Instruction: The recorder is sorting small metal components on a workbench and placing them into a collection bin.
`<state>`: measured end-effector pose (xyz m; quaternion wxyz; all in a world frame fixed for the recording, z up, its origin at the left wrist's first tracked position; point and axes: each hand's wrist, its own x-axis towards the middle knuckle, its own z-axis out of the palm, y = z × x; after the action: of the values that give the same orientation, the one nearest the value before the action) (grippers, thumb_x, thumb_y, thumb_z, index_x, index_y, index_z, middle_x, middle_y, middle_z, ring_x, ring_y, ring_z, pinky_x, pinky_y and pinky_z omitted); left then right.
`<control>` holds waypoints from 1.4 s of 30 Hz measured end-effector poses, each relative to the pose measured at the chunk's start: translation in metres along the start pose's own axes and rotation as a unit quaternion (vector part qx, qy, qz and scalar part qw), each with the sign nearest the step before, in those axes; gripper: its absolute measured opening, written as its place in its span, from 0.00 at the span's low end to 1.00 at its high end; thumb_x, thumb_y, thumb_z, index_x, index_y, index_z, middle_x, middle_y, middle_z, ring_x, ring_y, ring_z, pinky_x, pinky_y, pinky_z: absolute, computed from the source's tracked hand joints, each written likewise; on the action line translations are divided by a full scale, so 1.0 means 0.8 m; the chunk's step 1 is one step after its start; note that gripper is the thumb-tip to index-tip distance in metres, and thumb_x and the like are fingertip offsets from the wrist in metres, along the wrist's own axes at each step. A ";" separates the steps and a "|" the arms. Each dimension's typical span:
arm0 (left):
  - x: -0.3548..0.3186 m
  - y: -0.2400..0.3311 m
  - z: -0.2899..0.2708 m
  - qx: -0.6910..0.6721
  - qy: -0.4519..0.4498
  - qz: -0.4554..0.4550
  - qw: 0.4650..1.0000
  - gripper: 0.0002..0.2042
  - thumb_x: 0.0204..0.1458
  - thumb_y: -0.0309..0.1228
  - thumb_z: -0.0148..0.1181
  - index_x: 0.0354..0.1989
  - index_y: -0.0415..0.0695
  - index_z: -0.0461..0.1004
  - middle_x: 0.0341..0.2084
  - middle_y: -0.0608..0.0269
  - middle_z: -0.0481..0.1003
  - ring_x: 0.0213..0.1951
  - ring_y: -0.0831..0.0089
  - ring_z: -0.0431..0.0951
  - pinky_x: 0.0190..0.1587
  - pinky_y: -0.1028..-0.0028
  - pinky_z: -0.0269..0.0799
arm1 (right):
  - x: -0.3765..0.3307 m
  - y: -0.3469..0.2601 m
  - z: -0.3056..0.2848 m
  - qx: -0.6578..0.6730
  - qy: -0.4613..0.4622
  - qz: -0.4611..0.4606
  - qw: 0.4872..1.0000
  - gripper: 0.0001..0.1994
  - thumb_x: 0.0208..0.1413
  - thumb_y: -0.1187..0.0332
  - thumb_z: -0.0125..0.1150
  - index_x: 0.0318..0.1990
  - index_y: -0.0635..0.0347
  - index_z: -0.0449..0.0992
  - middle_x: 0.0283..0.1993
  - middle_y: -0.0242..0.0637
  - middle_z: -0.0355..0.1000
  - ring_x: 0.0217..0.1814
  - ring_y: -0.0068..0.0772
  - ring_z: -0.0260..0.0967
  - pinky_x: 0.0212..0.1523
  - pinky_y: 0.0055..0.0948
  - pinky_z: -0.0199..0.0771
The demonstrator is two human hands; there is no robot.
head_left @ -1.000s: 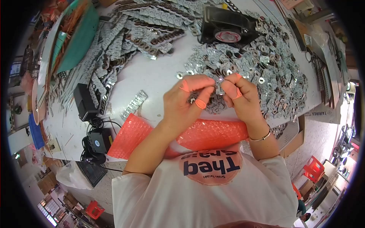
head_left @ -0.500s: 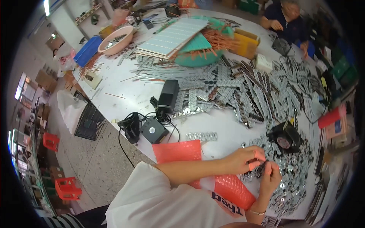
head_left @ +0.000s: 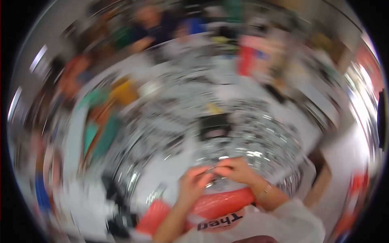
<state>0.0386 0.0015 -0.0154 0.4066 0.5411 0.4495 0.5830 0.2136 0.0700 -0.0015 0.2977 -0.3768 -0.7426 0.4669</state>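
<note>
Left hand (head_left: 193, 184): fingertips curled in toward the right hand, pinching at a small shiny metal piece (head_left: 211, 181) between the two; blur hides the exact grip
Right hand (head_left: 236, 170): fingers bent onto the same piece; a thin bracelet (head_left: 264, 189) on its wrist
Piece: between both hands' fingertips, just above the red padded sheet (head_left: 221, 202)
Doing it well: steady the head and pinch by the edges, I judge
Count: two hands, one red sheet, one black box (head_left: 214, 126) beyond the hands; loose metal parts (head_left: 263, 141) beyond counting
</note>
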 end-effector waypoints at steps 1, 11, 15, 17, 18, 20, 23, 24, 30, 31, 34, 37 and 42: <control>-0.001 0.000 -0.002 -0.035 0.026 -0.010 0.999 0.13 0.49 0.18 0.58 0.44 0.39 0.70 0.37 0.53 0.73 0.34 0.67 0.78 0.35 0.72 0.77 | 0.011 -0.005 0.000 0.034 -0.032 0.011 0.999 0.09 0.52 0.62 0.59 0.34 0.56 0.78 0.29 0.33 0.75 0.30 0.25 0.73 0.31 0.24 0.71; -0.004 -0.004 -0.001 0.002 0.036 -0.081 0.996 0.12 0.50 0.19 0.54 0.44 0.35 0.69 0.38 0.53 0.71 0.30 0.70 0.77 0.35 0.74 0.75 | 0.002 0.014 -0.002 0.110 -0.036 -0.132 0.984 0.09 0.53 0.65 0.56 0.29 0.62 0.77 0.25 0.33 0.76 0.25 0.27 0.73 0.28 0.25 0.70; -0.010 0.005 -0.002 0.026 -0.022 -0.067 0.997 0.13 0.50 0.19 0.55 0.45 0.36 0.69 0.39 0.52 0.71 0.33 0.67 0.77 0.37 0.71 0.76 | -0.010 0.004 -0.006 0.113 -0.043 -0.055 0.991 0.10 0.53 0.63 0.57 0.31 0.61 0.76 0.25 0.34 0.76 0.28 0.27 0.74 0.31 0.24 0.72; -0.002 0.017 0.014 -0.075 -0.058 -0.110 0.989 0.13 0.50 0.19 0.55 0.45 0.37 0.70 0.38 0.54 0.71 0.33 0.66 0.77 0.38 0.70 0.76 | -0.020 0.007 -0.013 0.095 -0.040 -0.007 0.995 0.10 0.53 0.63 0.57 0.33 0.61 0.76 0.25 0.33 0.75 0.29 0.23 0.74 0.31 0.24 0.72; -0.002 0.014 0.013 -0.110 -0.088 -0.124 0.982 0.13 0.50 0.19 0.56 0.45 0.38 0.71 0.37 0.55 0.72 0.34 0.65 0.77 0.37 0.70 0.76 | -0.027 0.008 -0.012 0.122 -0.030 0.028 0.992 0.09 0.54 0.63 0.58 0.33 0.61 0.75 0.25 0.33 0.75 0.29 0.21 0.74 0.31 0.24 0.72; -0.002 0.015 0.010 -0.112 -0.075 -0.123 0.983 0.13 0.50 0.19 0.56 0.45 0.38 0.71 0.36 0.56 0.72 0.34 0.66 0.77 0.37 0.70 0.76 | -0.029 0.005 -0.011 0.168 -0.056 0.026 0.984 0.08 0.54 0.65 0.58 0.32 0.61 0.75 0.22 0.31 0.72 0.25 0.19 0.70 0.26 0.22 0.69; -0.005 0.019 0.006 -0.136 -0.064 -0.143 0.978 0.11 0.50 0.20 0.56 0.43 0.37 0.73 0.34 0.58 0.72 0.34 0.66 0.77 0.37 0.71 0.75 | -0.016 0.005 -0.004 0.155 -0.061 0.061 0.984 0.07 0.56 0.67 0.57 0.30 0.60 0.75 0.18 0.27 0.67 0.19 0.14 0.62 0.20 0.19 0.62; -0.007 0.019 0.002 -0.129 -0.030 -0.165 0.977 0.10 0.50 0.20 0.57 0.42 0.38 0.74 0.34 0.58 0.73 0.33 0.68 0.77 0.37 0.72 0.75 | -0.009 0.006 -0.001 0.167 -0.087 0.050 0.981 0.08 0.56 0.65 0.57 0.31 0.60 0.74 0.19 0.27 0.67 0.21 0.15 0.61 0.22 0.20 0.63; 0.012 0.017 0.003 -0.074 -0.060 -0.169 0.981 0.09 0.51 0.21 0.57 0.41 0.39 0.73 0.37 0.57 0.73 0.37 0.73 0.75 0.40 0.72 0.76 | -0.010 0.007 -0.009 0.158 -0.075 0.021 0.984 0.09 0.57 0.64 0.56 0.32 0.60 0.72 0.19 0.25 0.64 0.21 0.14 0.57 0.22 0.19 0.60; 0.016 0.014 0.009 -0.116 -0.029 -0.165 0.979 0.10 0.50 0.21 0.59 0.41 0.39 0.72 0.37 0.57 0.73 0.37 0.73 0.75 0.40 0.72 0.75 | -0.006 0.012 -0.010 0.191 -0.060 0.039 0.979 0.09 0.57 0.64 0.55 0.31 0.60 0.71 0.18 0.24 0.62 0.20 0.13 0.56 0.21 0.17 0.58; 0.012 0.010 0.020 -0.163 0.012 -0.112 0.980 0.13 0.47 0.20 0.61 0.42 0.38 0.70 0.35 0.60 0.73 0.36 0.74 0.75 0.41 0.74 0.73 | -0.003 0.012 -0.002 0.251 -0.026 0.076 0.965 0.10 0.58 0.63 0.55 0.30 0.59 0.70 0.17 0.24 0.60 0.18 0.12 0.54 0.18 0.16 0.55; 0.002 -0.005 0.015 -0.109 -0.004 -0.030 0.994 0.15 0.44 0.16 0.62 0.41 0.37 0.68 0.35 0.61 0.72 0.37 0.74 0.75 0.42 0.74 0.73 | -0.005 0.012 0.004 0.280 -0.002 0.093 0.955 0.10 0.58 0.62 0.55 0.31 0.58 0.70 0.17 0.24 0.60 0.16 0.13 0.53 0.18 0.15 0.52; -0.006 -0.006 0.007 -0.014 -0.001 -0.021 1.000 0.13 0.46 0.16 0.61 0.40 0.37 0.68 0.35 0.59 0.73 0.38 0.72 0.77 0.41 0.75 0.73 | -0.008 0.008 0.008 0.277 -0.020 0.094 0.956 0.11 0.58 0.61 0.55 0.29 0.58 0.69 0.17 0.23 0.59 0.16 0.13 0.52 0.17 0.16 0.50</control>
<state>0.0447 -0.0010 -0.0213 0.4268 0.5267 0.4519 0.5799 0.2137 0.0636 -0.0101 0.3302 -0.3380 -0.5509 0.6879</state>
